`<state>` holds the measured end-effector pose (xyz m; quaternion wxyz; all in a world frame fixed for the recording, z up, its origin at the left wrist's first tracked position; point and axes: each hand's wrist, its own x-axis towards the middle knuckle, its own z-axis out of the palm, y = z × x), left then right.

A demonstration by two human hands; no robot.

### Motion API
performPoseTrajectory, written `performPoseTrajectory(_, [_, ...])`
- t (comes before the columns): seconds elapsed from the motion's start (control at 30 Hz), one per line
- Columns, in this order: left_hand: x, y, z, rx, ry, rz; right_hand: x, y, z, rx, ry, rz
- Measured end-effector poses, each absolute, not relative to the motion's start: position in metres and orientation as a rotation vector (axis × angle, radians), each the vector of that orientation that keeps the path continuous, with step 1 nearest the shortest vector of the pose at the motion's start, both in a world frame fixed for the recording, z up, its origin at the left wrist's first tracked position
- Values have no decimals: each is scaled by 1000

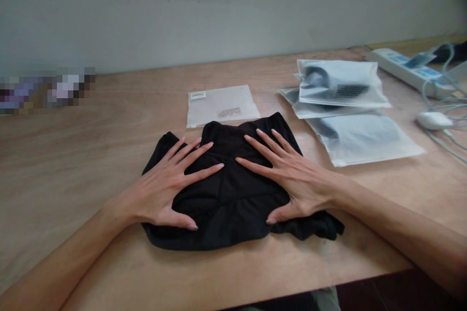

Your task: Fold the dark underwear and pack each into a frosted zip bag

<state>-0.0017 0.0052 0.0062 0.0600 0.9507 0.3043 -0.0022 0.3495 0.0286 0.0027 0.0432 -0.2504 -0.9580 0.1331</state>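
Note:
A black cloth garment (233,223) lies spread on the wooden table, with seams across its middle and a ruffled lower right edge; its exact kind is unclear. My left hand (168,184) rests flat on its left part, fingers spread. On the right part lies my right hand (292,180), also flat with the fingers apart. Both thumbs point inward near the lower edge. Just beyond the garment is a flat frosted zip bag (222,104) with a small label in its upper left corner and print lower down.
Filled frosted zip bags (343,82) are stacked at the right, another bag (368,138) in front of them. Further right are a white power strip (408,70), a white charger or mouse-like device (434,120) and cables. A blurred patch (44,90) sits far left. A wall backs the table (73,155).

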Motion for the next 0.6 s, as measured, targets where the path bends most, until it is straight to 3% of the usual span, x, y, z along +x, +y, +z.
performPoseTrajectory(0.33, [0, 6, 7, 2890, 889, 113, 349, 30, 3, -831, -2905, 454])
performPoseTrajectory(0.53, [-2, -3, 16, 2936, 718, 891, 348, 30, 5, -767, -2809, 391])
performPoseTrajectory(0.6, [1, -7, 19, 2903, 636, 822, 348, 29, 8, -686, -2736, 439])
